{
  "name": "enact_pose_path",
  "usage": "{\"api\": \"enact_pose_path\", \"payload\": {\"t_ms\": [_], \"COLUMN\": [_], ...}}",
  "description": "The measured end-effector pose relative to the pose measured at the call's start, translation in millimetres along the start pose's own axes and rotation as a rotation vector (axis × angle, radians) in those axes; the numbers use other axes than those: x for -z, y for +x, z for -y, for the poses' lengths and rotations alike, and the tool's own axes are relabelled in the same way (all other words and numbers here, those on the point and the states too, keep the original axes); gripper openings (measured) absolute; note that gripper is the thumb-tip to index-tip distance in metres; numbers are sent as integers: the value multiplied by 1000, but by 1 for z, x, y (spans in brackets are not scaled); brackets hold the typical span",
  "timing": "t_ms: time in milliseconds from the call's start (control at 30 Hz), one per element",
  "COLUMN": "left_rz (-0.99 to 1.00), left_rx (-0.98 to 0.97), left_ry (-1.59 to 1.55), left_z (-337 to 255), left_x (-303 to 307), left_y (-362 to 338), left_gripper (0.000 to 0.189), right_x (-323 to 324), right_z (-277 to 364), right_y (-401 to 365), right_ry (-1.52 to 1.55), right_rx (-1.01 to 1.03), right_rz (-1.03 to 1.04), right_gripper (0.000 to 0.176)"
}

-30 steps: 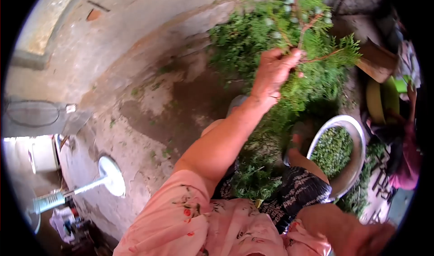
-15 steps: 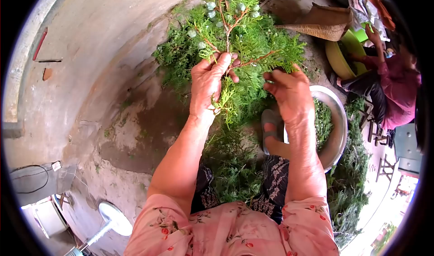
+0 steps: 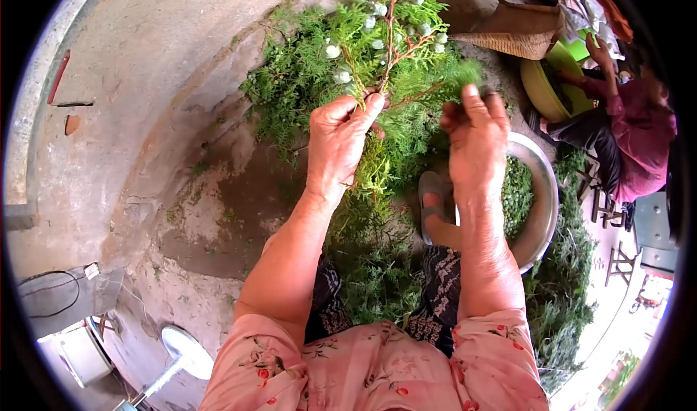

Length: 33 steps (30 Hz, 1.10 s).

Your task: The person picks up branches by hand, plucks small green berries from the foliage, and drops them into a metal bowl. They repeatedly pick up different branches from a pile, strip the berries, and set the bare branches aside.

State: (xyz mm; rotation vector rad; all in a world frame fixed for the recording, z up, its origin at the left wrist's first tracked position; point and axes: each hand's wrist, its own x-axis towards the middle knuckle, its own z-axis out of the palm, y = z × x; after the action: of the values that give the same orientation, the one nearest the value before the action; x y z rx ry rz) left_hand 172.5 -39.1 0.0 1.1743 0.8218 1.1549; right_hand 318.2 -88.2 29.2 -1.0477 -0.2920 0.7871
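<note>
"How was the left hand (image 3: pixel 335 148) posed?"

"It reached up and inward, the forearm slanting from the lower left. The thumb lay along the stem of the branch (image 3: pixel 390 55), pinching it against curled fingers."

"Where was that branch?"

"In front of the person, its top fanning away from the left hand over the leafy pile (image 3: pixel 287 84). Pale, round cones (image 3: pixel 342 75) dotted it."

"And the right hand (image 3: pixel 479 139)?"

"Raised just to the right, at about the same height, its forearm almost straight up the view. The fingers were bent, close to the blurred tip of a side sprig (image 3: pixel 465 75). I couldn't tell whether they had closed on it."

"What was near that arm?"

"A metal basin (image 3: pixel 546 193) of green clippings (image 3: pixel 517 197), partly hidden behind the forearm. A shoe (image 3: pixel 428 215) showed between the two arms."
</note>
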Motion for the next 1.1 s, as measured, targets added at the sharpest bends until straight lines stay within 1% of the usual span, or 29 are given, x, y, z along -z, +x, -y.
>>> {"api": "enact_pose_path", "payload": {"t_ms": [33,67,100,133,167,200,267,300,333,400,433,533,567,600,667,733,800,833,933,967,1033,1100], "left_rz": [-4,-4,-17,-29,-4,-5,-37,-45,-46,-2,5,38,15,14,120,125,144,142,181,183,187,137], "left_rx": [-49,-50,-127,-204,-254,-254,-409,-481,-480,-578,-602,-624,-649,-646,-561,-540,-540,-538,-530,-517,-504,-566], "left_ry": [106,105,158,211,427,426,641,703,702,986,1069,1137,1139,1138,1108,1099,1089,1090,1061,1068,1075,1117], "left_z": [4,2,0,-2,1,3,4,1,-1,-4,-7,-4,-1,-1,-2,-2,-3,-3,-2,0,3,6], "left_x": [3,3,1,1,7,8,7,5,5,5,4,-1,-4,-4,-4,-4,-3,-3,-5,-6,-6,-4], "left_y": [1,1,0,-1,2,4,6,5,6,6,4,2,1,0,-2,-2,-1,-1,-4,-5,-6,-6], "left_gripper": [20,20,20,21,9,9,9,11,11,15,19,18,16,16,10,8,9,9,11,11,10,19], "right_x": [0,-1,-1,-3,-6,-8,-12,-13,-12,-8,-7,-7,-6,-7,-8,-10,-15,-11,-11,-10,-8,-5], "right_z": [2,4,6,6,6,5,8,3,-3,-8,-12,-14,-15,-14,-9,-8,2,-2,-1,-2,-4,-10], "right_y": [-1,-2,-3,-6,-12,-17,-22,-21,-19,-17,-16,-19,-18,-19,-21,-22,-24,-21,-18,-18,-15,-10], "right_ry": [0,-72,-143,-144,-169,-194,-357,-358,-358,-366,-392,-424,-492,-494,-527,-565,-655,-600,-494,-495,-387,-348], "right_rx": [1,136,271,272,283,293,141,94,47,-94,-104,-130,-4,-6,-94,-91,-138,-141,-248,-249,-288,-309], "right_rz": [0,-1,-1,0,87,174,311,364,417,487,536,530,539,539,458,449,466,471,373,371,370,330], "right_gripper": [11,13,15,15,15,16,19,17,14,12,16,20,21,21,21,24,36,44,41,41,39,38]}}
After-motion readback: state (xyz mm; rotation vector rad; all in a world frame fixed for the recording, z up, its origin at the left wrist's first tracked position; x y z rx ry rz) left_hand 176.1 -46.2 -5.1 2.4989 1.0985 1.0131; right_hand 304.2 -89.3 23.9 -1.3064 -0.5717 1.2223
